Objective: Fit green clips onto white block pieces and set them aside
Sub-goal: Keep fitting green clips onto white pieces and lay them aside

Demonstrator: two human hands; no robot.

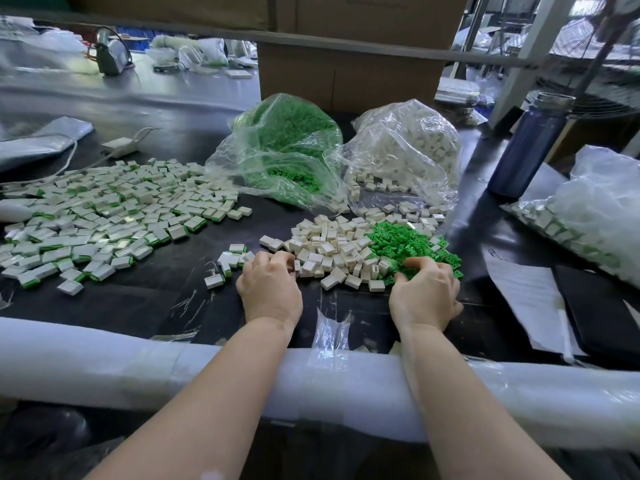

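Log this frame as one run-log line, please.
left hand: fingers curled at white block pile | right hand: fingers in green clip pile | finished pieces: spread left

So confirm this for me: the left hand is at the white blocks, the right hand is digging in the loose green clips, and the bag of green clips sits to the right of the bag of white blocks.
One thing is wrong: the bag of green clips sits to the left of the bag of white blocks, as the head view shows. The rest holds: the left hand is at the white blocks, and the right hand is in the loose green clips.
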